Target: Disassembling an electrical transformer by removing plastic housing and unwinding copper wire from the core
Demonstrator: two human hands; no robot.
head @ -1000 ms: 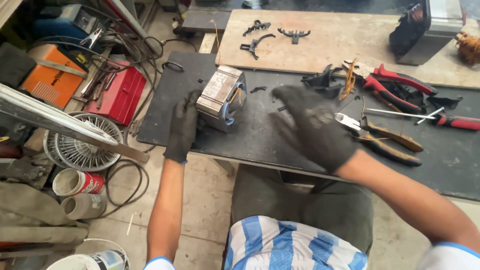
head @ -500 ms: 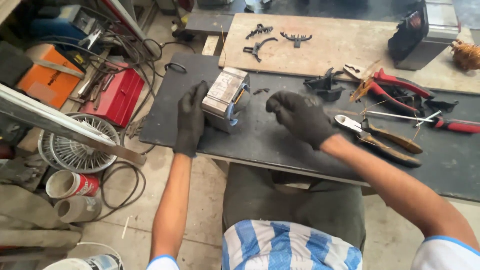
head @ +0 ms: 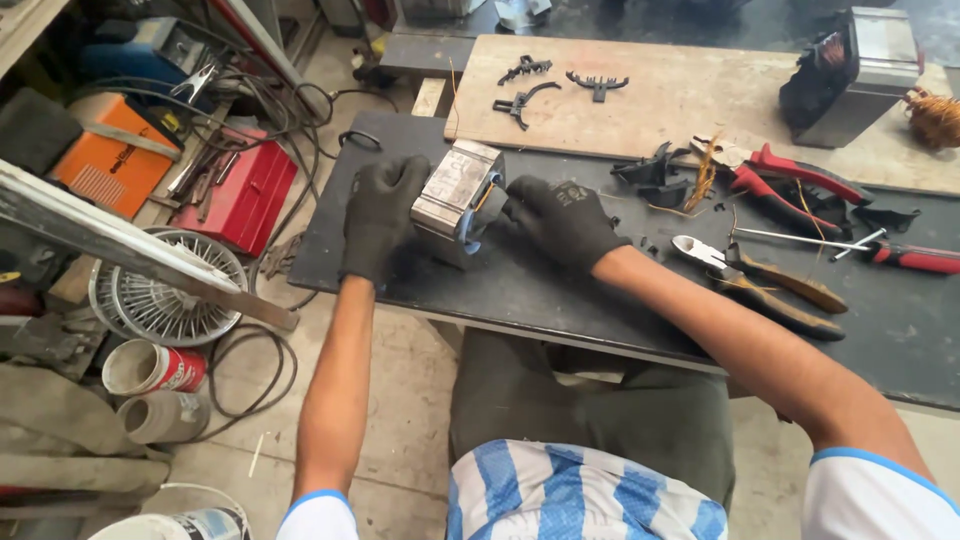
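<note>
A blocky silver metal motor core (head: pixel 457 196) with a blue part on its near right end sits on the dark bench top (head: pixel 560 290). My left hand (head: pixel 380 215), in a black glove, is pressed against the core's left side. My right hand (head: pixel 560 220), also in a black glove, grips the core's right end, with the fingers at the blue part. Both forearms reach out from the bottom of the view.
Pliers (head: pixel 760 275), red-handled cutters (head: pixel 800 175), a red-handled screwdriver (head: pixel 880 248) and black plastic bits (head: pixel 650 170) lie right of the core. A wooden board (head: pixel 680 100) behind carries black clips and another wound core (head: pixel 850 70). Left, on the floor: red toolbox (head: pixel 245 195), orange machine (head: pixel 115 160), fan guard (head: pixel 165 290), cans.
My right hand has moved left from above the tools to the core's right end. My left hand has slid up along the core's left side.
</note>
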